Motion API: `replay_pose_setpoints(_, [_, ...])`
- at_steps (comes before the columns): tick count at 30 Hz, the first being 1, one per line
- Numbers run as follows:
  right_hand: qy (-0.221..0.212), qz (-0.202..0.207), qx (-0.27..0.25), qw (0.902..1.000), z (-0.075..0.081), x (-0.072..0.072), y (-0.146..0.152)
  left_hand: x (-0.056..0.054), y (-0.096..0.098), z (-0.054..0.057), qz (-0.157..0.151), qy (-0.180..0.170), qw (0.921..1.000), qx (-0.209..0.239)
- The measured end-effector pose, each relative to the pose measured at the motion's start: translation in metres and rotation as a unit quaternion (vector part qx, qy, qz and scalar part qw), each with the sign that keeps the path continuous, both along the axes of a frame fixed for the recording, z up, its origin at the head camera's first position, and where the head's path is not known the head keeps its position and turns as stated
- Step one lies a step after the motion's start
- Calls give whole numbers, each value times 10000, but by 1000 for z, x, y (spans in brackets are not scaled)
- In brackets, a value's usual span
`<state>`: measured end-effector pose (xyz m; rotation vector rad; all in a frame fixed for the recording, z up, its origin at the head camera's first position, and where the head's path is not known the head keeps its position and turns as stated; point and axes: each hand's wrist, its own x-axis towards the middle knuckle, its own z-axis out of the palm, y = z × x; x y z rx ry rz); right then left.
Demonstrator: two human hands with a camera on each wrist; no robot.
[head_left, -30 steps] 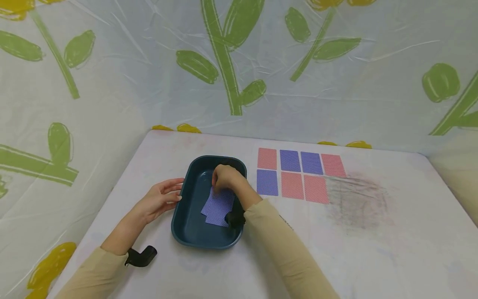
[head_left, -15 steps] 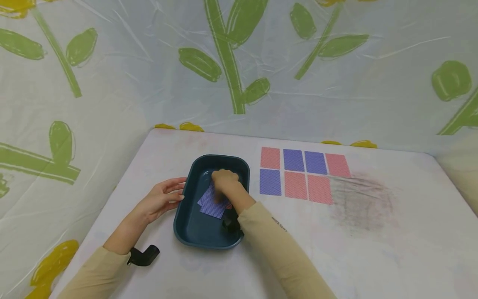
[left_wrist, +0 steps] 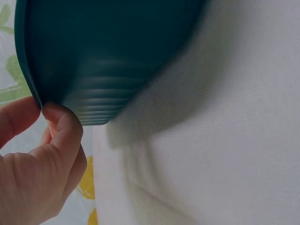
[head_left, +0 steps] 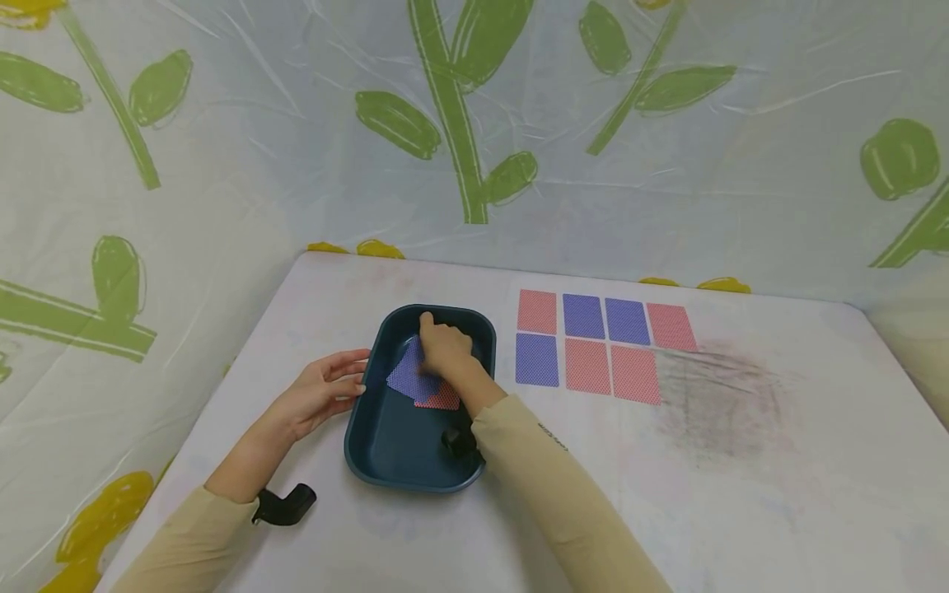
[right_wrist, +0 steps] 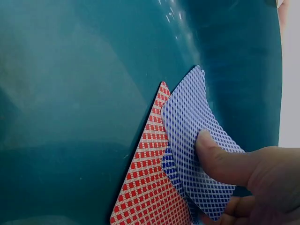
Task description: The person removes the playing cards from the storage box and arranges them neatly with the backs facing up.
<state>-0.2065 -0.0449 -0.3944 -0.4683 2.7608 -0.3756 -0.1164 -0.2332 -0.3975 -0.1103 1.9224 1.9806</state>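
Head view: item, one dark blue tray (head_left: 415, 487), left on the white table (head_left: 608, 494). Left hand (head_left: 315, 399): thumb and finger nipping the tray's left rim, probably to steady it. Right hand (head_left: 448, 350): inside the tray, thumb over the face of a bent blue-backed card (right_wrist: 185, 119), fingers tucked behind; one card or several, cannot tell. The bend presumably lifts its edge for a grip. Beneath: a red-backed card (right_wrist: 145, 173), flat. Item, seven laid-out cards (head_left: 588, 366), right of the tray, four far, three near, backs up, seemingly aligned for order.
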Motion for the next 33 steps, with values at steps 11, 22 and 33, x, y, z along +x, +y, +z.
replay_pose_setpoints(11, [-707, -511, -1523, 9845, -2, 1, 11, -1, 0, -3, -28, 28, 10000, 41])
replay_pose_setpoints(22, [-2277, -893, -2843, 9270, 9, 0, 18, 0, -2, -1, -72, 10, 9998, 163])
replay_pose_setpoints(33, [-2729, -890, -3688, 8841, 23, -2, 34, -1, 0, -2, -55, -38, 9999, 141])
